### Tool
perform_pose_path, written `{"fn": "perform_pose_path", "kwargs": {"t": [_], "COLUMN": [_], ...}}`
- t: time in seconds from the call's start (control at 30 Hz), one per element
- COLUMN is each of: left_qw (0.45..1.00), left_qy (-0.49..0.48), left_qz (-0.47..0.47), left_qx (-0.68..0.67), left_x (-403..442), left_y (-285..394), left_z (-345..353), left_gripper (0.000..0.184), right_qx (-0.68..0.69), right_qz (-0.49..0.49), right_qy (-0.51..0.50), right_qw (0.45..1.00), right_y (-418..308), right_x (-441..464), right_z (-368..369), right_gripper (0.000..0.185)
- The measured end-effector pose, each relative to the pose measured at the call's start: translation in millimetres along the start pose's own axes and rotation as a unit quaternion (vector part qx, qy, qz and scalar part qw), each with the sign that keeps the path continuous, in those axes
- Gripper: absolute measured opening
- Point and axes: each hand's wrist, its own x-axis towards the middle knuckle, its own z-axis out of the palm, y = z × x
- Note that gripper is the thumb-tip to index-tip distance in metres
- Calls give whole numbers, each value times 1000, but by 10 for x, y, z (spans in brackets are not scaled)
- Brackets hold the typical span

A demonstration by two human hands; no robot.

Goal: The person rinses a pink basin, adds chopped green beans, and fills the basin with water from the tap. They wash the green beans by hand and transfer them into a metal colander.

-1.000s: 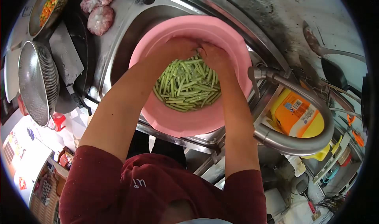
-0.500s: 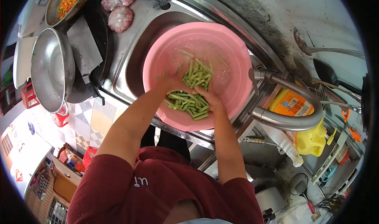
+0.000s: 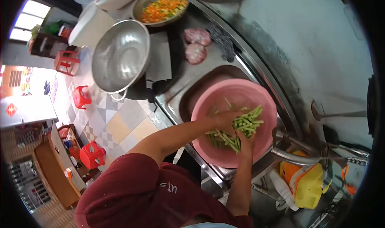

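A pink basin [image 3: 204, 143] sits in the sink, with water and cut green beans [image 3: 248, 123] in it. My left hand [image 3: 224, 121] reaches in from the left, its fingers curled round the far and left part of a bunch of beans. From the near side, my right hand [image 3: 246, 141] presses against the same bunch, thumb toward the left hand. Beans stick out between and beyond both hands; some fingertips are hidden. A few loose beans lie in the water beside the bunch.
A metal colander [image 3: 122, 53] and a cleaver [image 3: 159, 55] lie at the left. Behind them stands a strainer of diced vegetables [image 3: 165, 9]. Two bagged portions of meat [image 3: 196, 47] rest by the sink. The faucet [image 3: 294, 156] and a yellow bottle [image 3: 309, 188] are at the right.
The view has swung left, so the basin appears farther right and lower. Both hands have closed in on the beans and gathered them into a raised bunch.
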Motion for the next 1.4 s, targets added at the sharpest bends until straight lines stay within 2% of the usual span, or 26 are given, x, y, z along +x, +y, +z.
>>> {"fn": "perform_pose_path", "kwargs": {"t": [0.1,0.17,0.23,0.3,0.37,0.47,0.57,0.6,0.77,0.83,0.87,0.97,1.03,1.1,1.23,1.3,1.37,1.4], "left_qw": [998,999,992,1000,997,993,988,986,989,989,989,993,993,985,989,993,986,984], "left_qy": [-16,-27,32,5,3,-31,-33,-40,-45,-56,-65,-42,-10,-12,3,53,98,113], "left_qz": [-24,-36,25,-22,11,-6,38,34,-12,-11,-10,37,111,130,128,107,134,135], "left_qx": [-52,5,118,9,-72,-111,-147,-156,-139,-137,-135,-104,-43,-115,-72,-7,-6,-7], "left_x": [-55,-39,-79,-77,-39,59,77,36,34,34,45,22,16,-21,-339,-539,-787,-956], "left_y": [193,163,239,400,414,221,177,169,97,152,223,480,524,657,1172,1290,1306,1328], "left_z": [-115,-62,-116,-220,-223,-207,-220,-207,-282,-344,-401,-597,-716,-910,-1668,-2058,-2460,-2679], "left_gripper": [104,103,98,92,94,92,93,93,93,93,94,95,97,99,99,97,95,94], "right_qx": [-17,-8,-41,-59,-50,-87,-43,-75,-99,-53,-68,-19,-57,-100,-65,-112,-126,-116], "right_qz": [0,-26,-79,-55,-108,-92,-74,-82,-91,-82,-111,-78,-136,-169,-209,-160,-181,-169], "right_qy": [8,11,-8,14,11,12,45,63,72,71,62,83,68,102,65,16,16,-27], "right_qw": [1000,1000,996,997,993,992,995,992,988,993,990,993,987,975,974,981,975,978], "right_y": [-193,-262,-275,-126,-218,-200,-257,-151,-154,-276,-217,-569,-704,-1000,-1273,-1570,-1685,-1732], "right_x": [-83,-123,-102,6,-42,27,-47,12,-23,-94,-38,-238,-283,-454,-490,-629,-697,-731], "right_z": [116,156,156,9,86,67,179,119,215,323,257,551,664,1024,1543,2030,2553,2816], "right_gripper": [64,64,64,62,50,50,57,57,58,58,58,61,63,63,59,57,53,51]}}
